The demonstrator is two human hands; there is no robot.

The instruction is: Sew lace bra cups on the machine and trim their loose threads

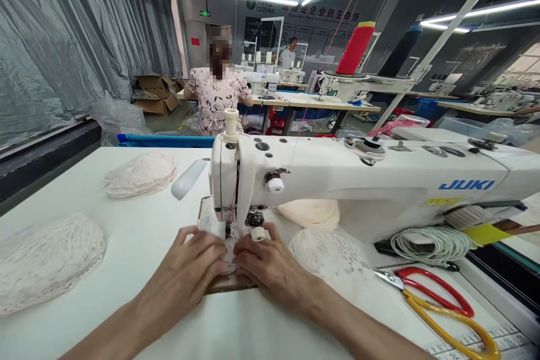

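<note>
Apparently, sewing is the step in hand. At lower centre-left of the frame, the left hand (pixel 185 264) has its bent fingers close together, beside the pale lace piece (pixel 230 250). That lies at lower centre, just below the presser foot (pixel 228 229); the narrow part showing points up the frame, but its full long axis is hidden. Right of it, the right hand (pixel 274 264) curls inward, fingers bunched; whether either hand pinches, I cannot tell. The next move likely calls for even, two-handed guiding.
</note>
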